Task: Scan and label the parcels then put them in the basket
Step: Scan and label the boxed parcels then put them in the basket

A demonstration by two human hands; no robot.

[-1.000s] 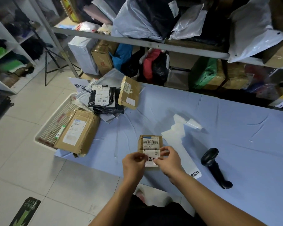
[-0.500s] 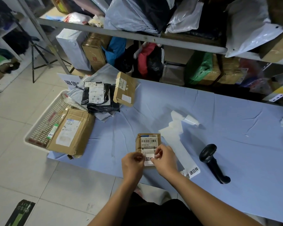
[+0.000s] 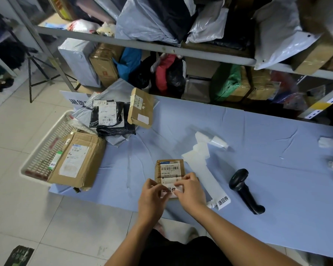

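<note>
At the near edge of the table (image 3: 258,150), 6 o'clock, the small parcel (image 3: 169,169) lies flat; the left hand (image 3: 152,196) and right hand (image 3: 190,191) each pinch an end of the white sticker (image 3: 170,189) over it. Best to set it level, clear of the barcode (image 3: 169,167), then rub outward from the middle.

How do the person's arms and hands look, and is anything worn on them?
Both forearms are bare as far as the picture shows them; no sleeve is in view. The left hand and the right hand wear no gloves, and I see no watch, bracelet or ring. A dark garment covers the body between the arms.
</note>
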